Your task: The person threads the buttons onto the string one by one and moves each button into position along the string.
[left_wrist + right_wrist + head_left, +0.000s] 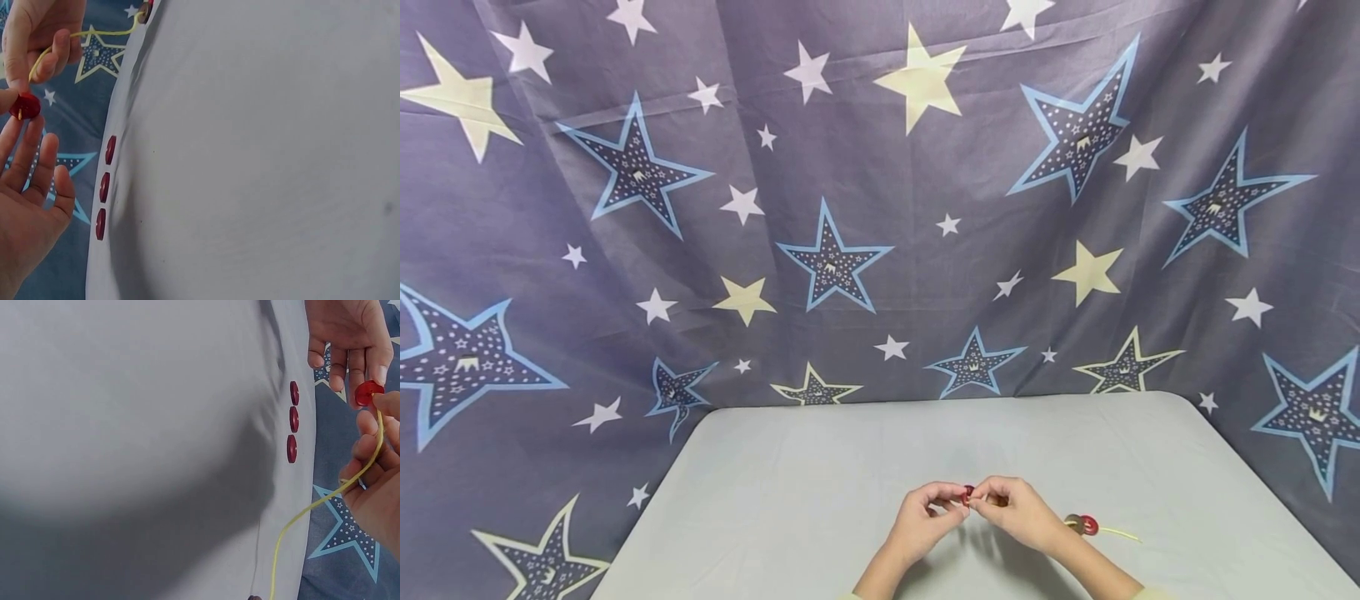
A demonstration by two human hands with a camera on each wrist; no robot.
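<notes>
At the near edge of the head view, a bit of pale yellow sleeve (1152,594) shows at the wearer's right forearm. Past it, both hands meet in the air over the table. The left hand (922,523) is grasping a glossy red round button (967,496) at its rim, between thumb and fingertips, with its other fingers spread loosely. The right hand (1017,512) is pinching a thin yellow cord (103,32) right at that button — in the left wrist view a short yellow tip shows at the middle of the button's face.

From the right hand the cord trails down to the table. There, to the right of the right wrist, it meets a brownish round button (1074,523) and a second red round button (1089,525), side by side and seemingly touching; a length of cord sticks out beyond them.

Three dark red round buttons (294,419) lie on the table in a row, slightly apart, as both wrist views show. The table (790,483) has a pale grey-white covering with rounded far corners. Farthest off hangs a grey-blue fabric backdrop (857,158) — printed with white, yellow and blue-edged stars.
</notes>
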